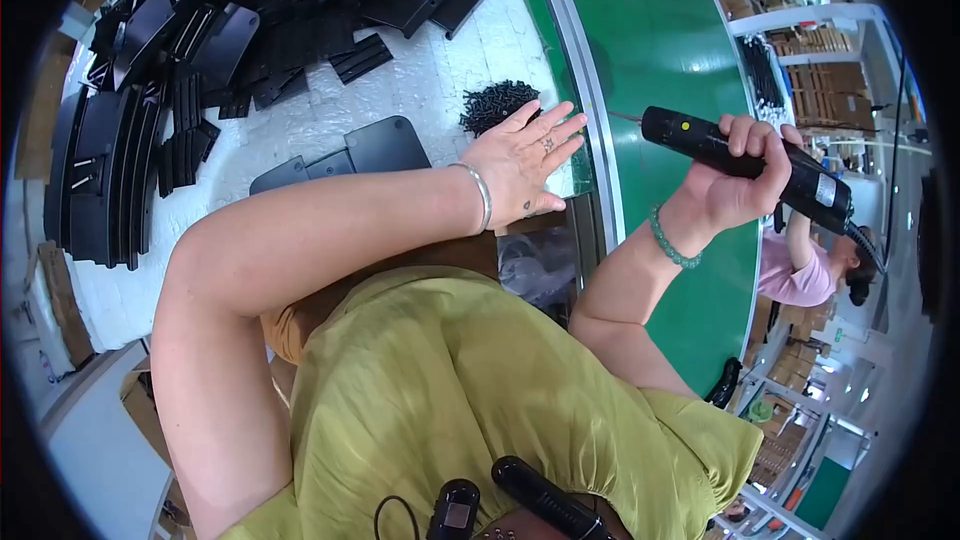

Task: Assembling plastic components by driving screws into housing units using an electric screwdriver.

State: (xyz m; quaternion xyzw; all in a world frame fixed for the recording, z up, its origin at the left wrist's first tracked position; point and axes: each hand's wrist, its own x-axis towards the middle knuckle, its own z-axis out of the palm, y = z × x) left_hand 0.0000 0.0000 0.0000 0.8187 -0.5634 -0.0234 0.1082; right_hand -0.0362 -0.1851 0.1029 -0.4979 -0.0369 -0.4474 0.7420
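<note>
My right hand [740, 175] is wrapped round a black electric screwdriver [700, 137], held over the green belt. Its thin bit points left and a coiled cord leaves its rear end. My left hand [525, 155] has its fingers spread, with nothing held, at the right edge of the white-covered table [470, 50]. Just beyond the left fingers is a pile of small black screws [492, 103], partly hidden by the hand. A flat black panel [385, 147] with a hinged-looking joint lies left of that hand, partly behind my left forearm.
Stacks of black panels [105, 175] and narrow black parts [360, 58] cover the table's far left. A metal rail [583, 70] separates the table from the green conveyor belt [645, 30]. Another person [800, 270] in pink is at the far right, near shelves with cardboard boxes [825, 95].
</note>
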